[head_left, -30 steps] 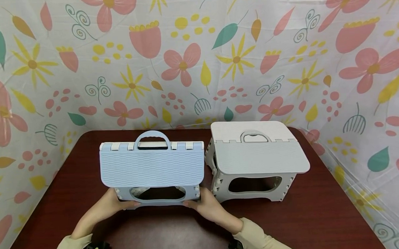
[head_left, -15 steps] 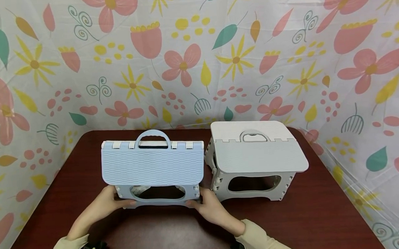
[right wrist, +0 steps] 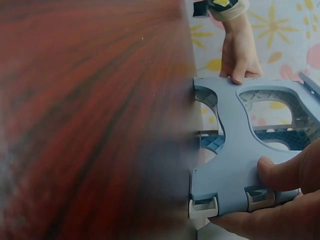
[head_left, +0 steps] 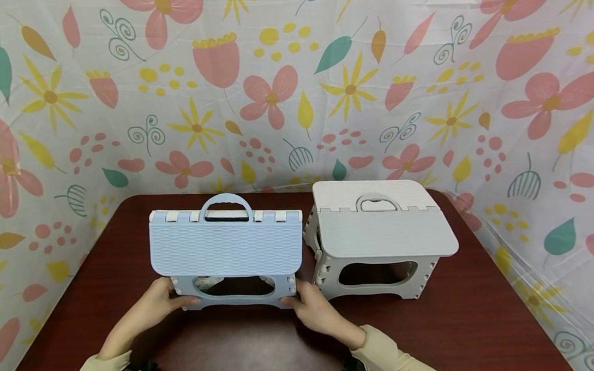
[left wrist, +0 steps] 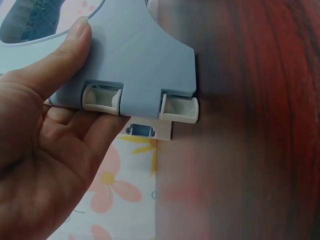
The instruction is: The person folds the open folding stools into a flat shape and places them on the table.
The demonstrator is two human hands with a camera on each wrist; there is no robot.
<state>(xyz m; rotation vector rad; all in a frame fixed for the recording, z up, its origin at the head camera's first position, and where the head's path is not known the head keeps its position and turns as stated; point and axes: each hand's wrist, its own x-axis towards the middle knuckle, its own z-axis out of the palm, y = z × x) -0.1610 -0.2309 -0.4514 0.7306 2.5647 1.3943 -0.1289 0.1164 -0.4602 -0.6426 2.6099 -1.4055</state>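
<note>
A light-blue folding step stool (head_left: pixel 225 248) stands on the left half of the table, its carry handle (head_left: pixel 226 201) raised at the hinge line. Its woven-textured front top panel slopes down over the front leg panel. My left hand (head_left: pixel 156 305) grips that leg panel's lower left side, thumb in front and fingers behind, as the left wrist view confirms on the stool's leg (left wrist: pixel 145 60). On the opposite side my right hand (head_left: pixel 316 310) holds the same panel, its thumb (right wrist: pixel 275 175) pressing the front face. The stool's back half is mostly hidden.
A grey-white folding step stool (head_left: pixel 377 232) stands unfolded, close to the blue one on the right. Both rest on a dark red-brown table (head_left: pixel 454 327). A flower-patterned cloth (head_left: pixel 274 99) hangs behind and along the sides.
Both thumbs have slid slightly outward, away from the blue stool's oval opening. The front edge of its top panel has shifted up a little. The grey-white stool has stayed put.
</note>
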